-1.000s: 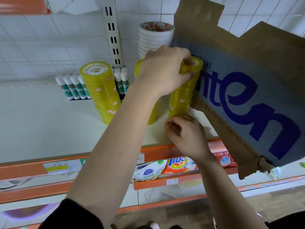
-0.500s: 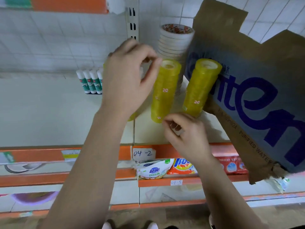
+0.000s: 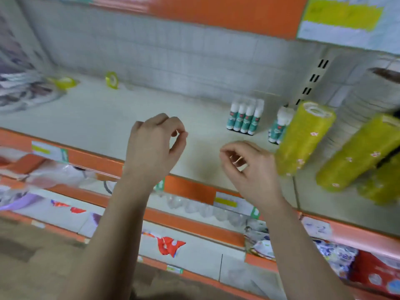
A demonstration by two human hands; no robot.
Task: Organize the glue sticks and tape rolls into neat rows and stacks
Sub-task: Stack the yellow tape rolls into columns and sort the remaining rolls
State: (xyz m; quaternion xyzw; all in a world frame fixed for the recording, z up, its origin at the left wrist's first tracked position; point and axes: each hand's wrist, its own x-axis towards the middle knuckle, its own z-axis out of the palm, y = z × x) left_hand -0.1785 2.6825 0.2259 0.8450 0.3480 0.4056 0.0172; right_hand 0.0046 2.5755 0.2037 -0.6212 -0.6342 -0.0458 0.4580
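**Turning from the finished stacks toward the stray rolls**

Both hands hover over the shelf (image 3: 104, 118), neither holding anything. The left hand (image 3: 154, 146) is loosely curled, with thumb and forefinger almost meeting. The right hand (image 3: 249, 167) is slack, its fingers half bent.

The yellow tape stacks (image 3: 303, 137) stand at 3 o'clock from the hands. The glue sticks (image 3: 244, 118) stand upright in a tight row at 1 o'clock, with a second clump just beside the nearest stack. Two loose tape rolls (image 3: 112, 80) lie far off at 10 o'clock, blurred.

A single roll is likely light and stiff, with a slick face, so pinching it through the core or across the rim should hold best. The tall stacks look tippy and probably want one hand on the top and one at the foot. The glue sticks are light, hard and easily knocked over.

Half a second ago the right hand was at the foot of a stack and the left was above its top. Both have since come away, and the view has swung left, losing the cardboard box and bringing the stray rolls into sight.
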